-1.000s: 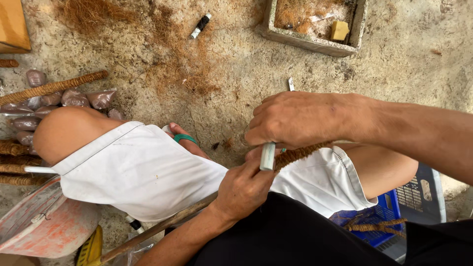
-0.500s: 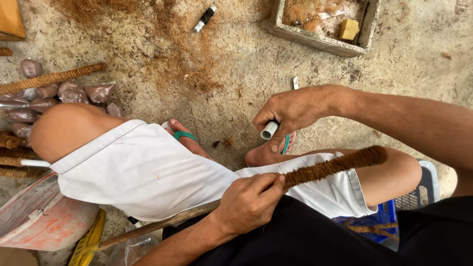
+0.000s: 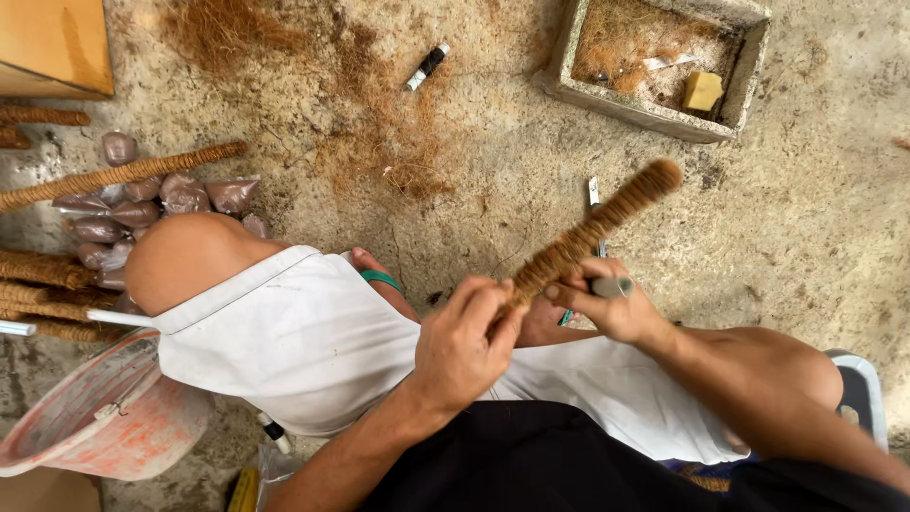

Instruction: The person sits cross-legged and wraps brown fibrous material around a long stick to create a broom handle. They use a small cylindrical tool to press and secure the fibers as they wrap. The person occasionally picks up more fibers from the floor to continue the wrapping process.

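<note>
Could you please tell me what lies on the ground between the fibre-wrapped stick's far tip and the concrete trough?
In the head view, only bare, dusty concrete floor separates the stick's tip from the trough; nothing lies in between.

Rough concrete floor (image 3: 815, 218) w/ loose fibre, concrete trough (image 3: 578, 90), daylight
</note>
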